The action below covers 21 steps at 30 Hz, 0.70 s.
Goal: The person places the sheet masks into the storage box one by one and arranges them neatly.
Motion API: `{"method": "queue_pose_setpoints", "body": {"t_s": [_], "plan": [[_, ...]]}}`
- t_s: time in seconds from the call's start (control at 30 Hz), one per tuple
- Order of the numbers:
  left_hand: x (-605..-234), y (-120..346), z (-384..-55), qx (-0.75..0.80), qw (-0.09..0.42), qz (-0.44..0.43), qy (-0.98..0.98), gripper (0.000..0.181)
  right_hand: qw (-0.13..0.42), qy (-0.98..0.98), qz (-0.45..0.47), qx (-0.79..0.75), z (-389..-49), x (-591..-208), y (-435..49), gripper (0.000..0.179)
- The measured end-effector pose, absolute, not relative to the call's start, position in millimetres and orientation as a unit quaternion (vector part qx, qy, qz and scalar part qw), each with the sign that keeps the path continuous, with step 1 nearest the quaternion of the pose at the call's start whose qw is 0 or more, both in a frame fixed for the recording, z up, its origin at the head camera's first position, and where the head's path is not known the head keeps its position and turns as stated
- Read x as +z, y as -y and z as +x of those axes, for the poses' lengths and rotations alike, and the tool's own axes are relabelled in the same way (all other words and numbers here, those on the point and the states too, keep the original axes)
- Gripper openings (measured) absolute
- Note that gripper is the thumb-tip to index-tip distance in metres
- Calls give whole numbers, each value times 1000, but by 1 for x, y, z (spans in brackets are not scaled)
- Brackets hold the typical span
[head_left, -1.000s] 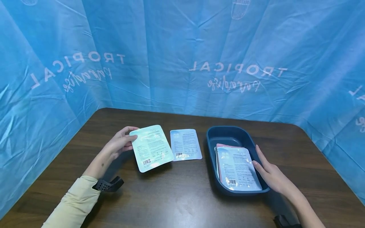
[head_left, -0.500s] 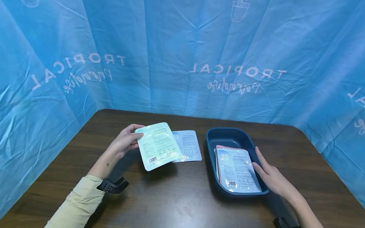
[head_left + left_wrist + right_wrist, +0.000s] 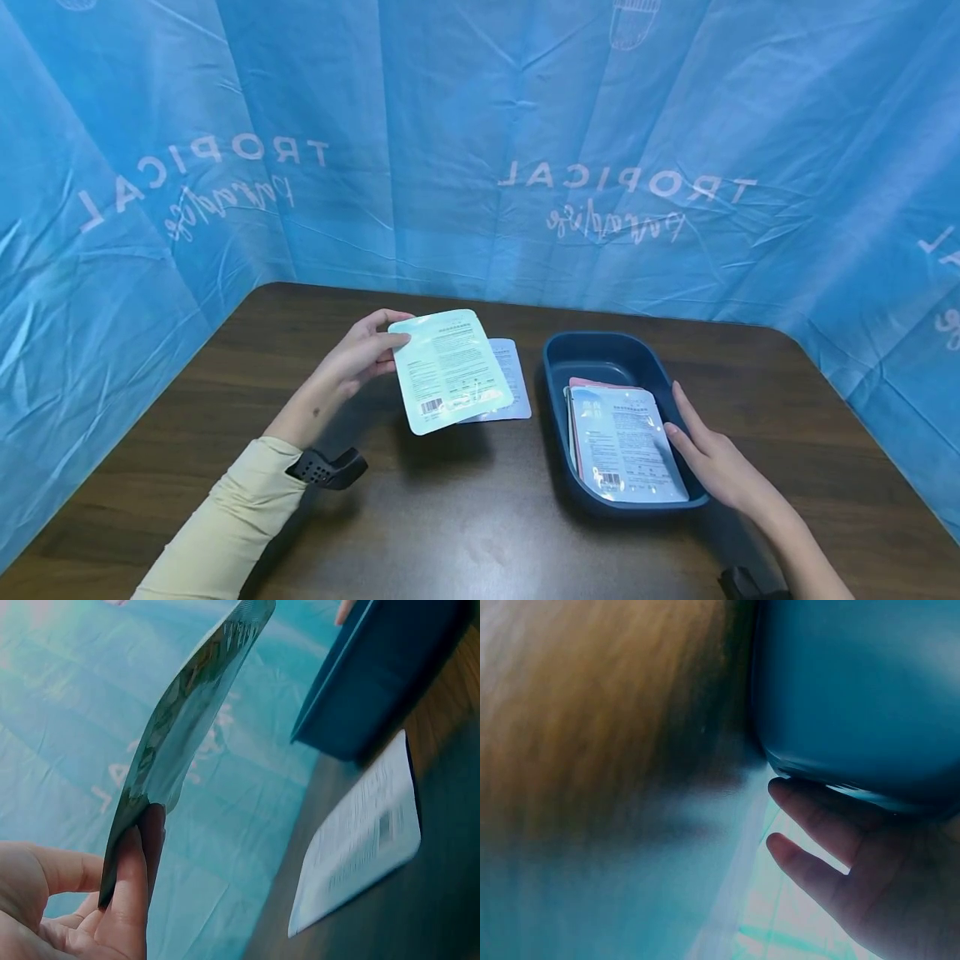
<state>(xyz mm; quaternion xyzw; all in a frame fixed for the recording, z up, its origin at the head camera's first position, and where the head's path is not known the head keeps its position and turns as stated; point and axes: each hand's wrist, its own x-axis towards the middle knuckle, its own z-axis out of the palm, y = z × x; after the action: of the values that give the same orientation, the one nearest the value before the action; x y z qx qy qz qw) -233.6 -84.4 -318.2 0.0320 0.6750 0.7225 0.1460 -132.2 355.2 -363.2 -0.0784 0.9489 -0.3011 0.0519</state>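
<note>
My left hand point(image 3: 363, 350) pinches a mint-green sheet mask packet point(image 3: 452, 367) by its upper left corner. Raised above the table, the packet tilts toward the head camera, printed back showing. It partly covers a pale blue sheet mask packet point(image 3: 513, 379) lying flat on the table, which the left wrist view shows more fully point(image 3: 364, 844). To the right stands a dark blue bin point(image 3: 600, 343) holding a stack of packets point(image 3: 630, 446), a light blue one on top and pink edges beneath. My right hand point(image 3: 712, 458) rests against the bin's right side, fingers extended, thumb at the rim.
Brown wood-grain table point(image 3: 465, 533) lies under everything. A blue printed sheet point(image 3: 450, 167) hangs as a wall along the table's back and sides. A black strap point(image 3: 326, 468) sits on the left wrist.
My left hand has carried the mint-green packet right and slightly away, so it now overlaps the pale blue packet in the head view. The right hand and bin have stayed put.
</note>
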Motion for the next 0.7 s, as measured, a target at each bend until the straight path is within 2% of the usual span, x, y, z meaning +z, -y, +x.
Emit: {"method": "queue_pose_setpoints", "body": {"t_s": [0.7], "plan": [[-317, 16, -245, 714, 179, 29, -677, 35, 46, -944, -87, -316, -132, -362, -356, 68]]}}
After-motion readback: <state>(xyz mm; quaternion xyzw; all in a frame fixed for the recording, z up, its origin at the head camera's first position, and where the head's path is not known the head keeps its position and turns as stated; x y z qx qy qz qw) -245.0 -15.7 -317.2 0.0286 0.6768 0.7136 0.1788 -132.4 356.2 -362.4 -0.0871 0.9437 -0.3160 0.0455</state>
